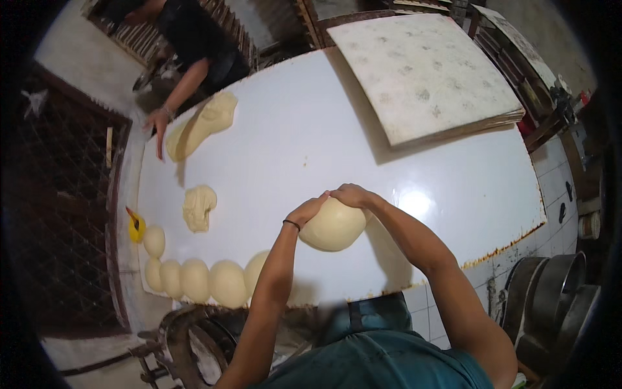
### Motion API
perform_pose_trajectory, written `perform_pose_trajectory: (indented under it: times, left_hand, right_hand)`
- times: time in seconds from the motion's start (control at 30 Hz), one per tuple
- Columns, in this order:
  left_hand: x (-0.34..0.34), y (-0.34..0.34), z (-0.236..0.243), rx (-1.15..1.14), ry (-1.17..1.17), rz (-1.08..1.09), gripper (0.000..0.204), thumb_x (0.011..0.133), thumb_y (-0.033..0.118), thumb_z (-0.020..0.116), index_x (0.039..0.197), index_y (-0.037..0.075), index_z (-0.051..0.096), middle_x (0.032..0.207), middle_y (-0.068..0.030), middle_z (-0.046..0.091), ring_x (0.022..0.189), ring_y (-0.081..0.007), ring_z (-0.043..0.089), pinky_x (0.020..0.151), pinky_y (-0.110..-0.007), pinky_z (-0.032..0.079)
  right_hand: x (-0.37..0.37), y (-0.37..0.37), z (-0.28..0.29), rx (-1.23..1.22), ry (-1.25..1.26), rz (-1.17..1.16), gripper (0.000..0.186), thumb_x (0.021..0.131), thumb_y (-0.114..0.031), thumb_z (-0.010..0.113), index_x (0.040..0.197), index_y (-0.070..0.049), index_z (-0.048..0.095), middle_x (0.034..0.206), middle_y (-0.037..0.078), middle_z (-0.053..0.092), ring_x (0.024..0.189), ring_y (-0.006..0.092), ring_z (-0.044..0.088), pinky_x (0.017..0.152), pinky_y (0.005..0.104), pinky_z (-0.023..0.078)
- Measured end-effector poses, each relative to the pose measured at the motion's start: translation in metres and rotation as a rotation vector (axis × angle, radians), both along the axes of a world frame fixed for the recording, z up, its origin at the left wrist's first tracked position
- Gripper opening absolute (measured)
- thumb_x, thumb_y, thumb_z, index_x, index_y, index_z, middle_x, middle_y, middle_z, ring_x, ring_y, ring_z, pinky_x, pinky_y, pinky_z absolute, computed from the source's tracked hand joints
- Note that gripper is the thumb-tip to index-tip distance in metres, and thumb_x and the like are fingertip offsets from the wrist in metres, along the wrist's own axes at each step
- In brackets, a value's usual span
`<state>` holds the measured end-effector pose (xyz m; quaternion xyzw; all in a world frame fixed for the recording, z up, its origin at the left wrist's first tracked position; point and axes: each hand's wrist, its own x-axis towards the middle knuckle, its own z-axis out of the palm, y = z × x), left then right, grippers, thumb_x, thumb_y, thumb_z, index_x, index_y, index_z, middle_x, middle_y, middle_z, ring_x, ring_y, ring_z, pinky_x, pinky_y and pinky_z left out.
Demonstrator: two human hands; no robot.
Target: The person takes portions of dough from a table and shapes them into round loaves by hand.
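A large, smooth, pale ball of dough (pixel 335 227) sits on the white tabletop (pixel 278 149) in front of me. My left hand (pixel 310 210), with a dark band at its wrist, is cupped over the ball's left and far side. From the right, my right hand (pixel 352 195) curls over the far top of the same ball. Both hands' fingertips meet there, and the fingers on the far side are partly hidden. Left of my left forearm, several rounded dough balls (pixel 228 284) stand in a touching row along the near edge; my forearm partly covers the closest one.
A small rough dough lump (pixel 199 209) and a long dough piece (pixel 204 126) lie to the left. A co-worker's hand (pixel 157 127) reaches beside the long piece. A yellow tool (pixel 135 228) rests at the left edge. Stacked pale boards (pixel 424 78) cover the far right corner.
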<state>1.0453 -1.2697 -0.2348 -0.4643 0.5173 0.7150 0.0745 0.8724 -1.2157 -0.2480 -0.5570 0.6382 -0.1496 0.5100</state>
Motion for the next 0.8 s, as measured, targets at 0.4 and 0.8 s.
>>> perform_pose_trajectory:
  times: [0.4,0.8]
  left_hand:
    - [0.043,0.079,-0.029,-1.167,-0.123,-0.013,0.05,0.085,0.027,0.059,0.122,-0.004,0.046,0.116,-0.0214,0.053,0.11,-0.0347,0.048,0.093,-0.039,0.04]
    - [0.044,0.116,-0.061,0.258,0.944,1.24,0.068,0.094,0.053,0.025,0.138,0.002,0.029,0.143,-0.0135,0.03,0.133,-0.0265,0.027,0.11,-0.039,0.022]
  right_hand:
    - [0.019,0.104,-0.007,-0.795,0.425,-0.181,0.043,0.087,-0.019,0.042,0.124,0.004,0.042,0.123,0.024,0.046,0.114,0.0379,0.042,0.096,0.0442,0.036]
    - [0.061,0.099,-0.042,0.112,-1.939,-1.059,0.045,0.098,-0.036,0.029,0.134,-0.009,0.033,0.138,0.01,0.039,0.125,0.0246,0.039,0.105,0.0412,0.033]
